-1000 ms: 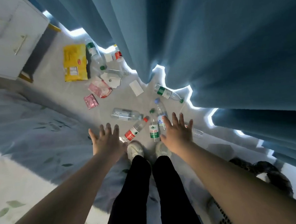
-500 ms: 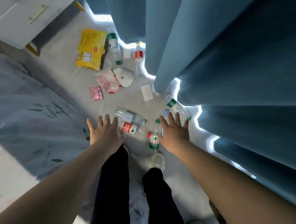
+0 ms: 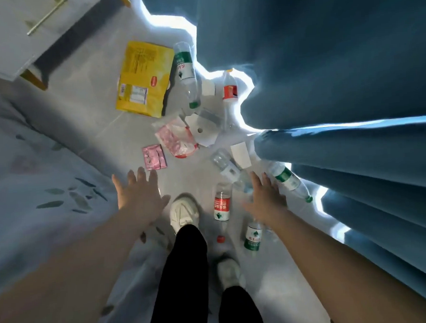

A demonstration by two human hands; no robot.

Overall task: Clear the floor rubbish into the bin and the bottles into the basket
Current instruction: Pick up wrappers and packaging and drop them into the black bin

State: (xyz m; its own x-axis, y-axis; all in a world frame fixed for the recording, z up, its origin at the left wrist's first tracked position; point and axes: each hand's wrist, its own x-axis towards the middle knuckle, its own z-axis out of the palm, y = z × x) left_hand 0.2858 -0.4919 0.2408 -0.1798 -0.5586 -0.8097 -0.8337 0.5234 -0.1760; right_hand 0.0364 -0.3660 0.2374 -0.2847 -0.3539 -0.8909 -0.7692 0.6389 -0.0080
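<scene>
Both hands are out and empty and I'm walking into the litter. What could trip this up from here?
The red-label bottle lies right beside the leading shoe; a step onto it could roll underfoot. The bottle near the right hand with the green label lies against the curtain hem and may be missed. No bin or basket is in view.

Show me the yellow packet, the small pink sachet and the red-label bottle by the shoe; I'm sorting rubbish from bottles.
yellow packet (image 3: pixel 142 78), head view, middle of its printed face.
small pink sachet (image 3: pixel 154 157), head view, centre.
red-label bottle (image 3: pixel 222 208), head view, on its label.
</scene>
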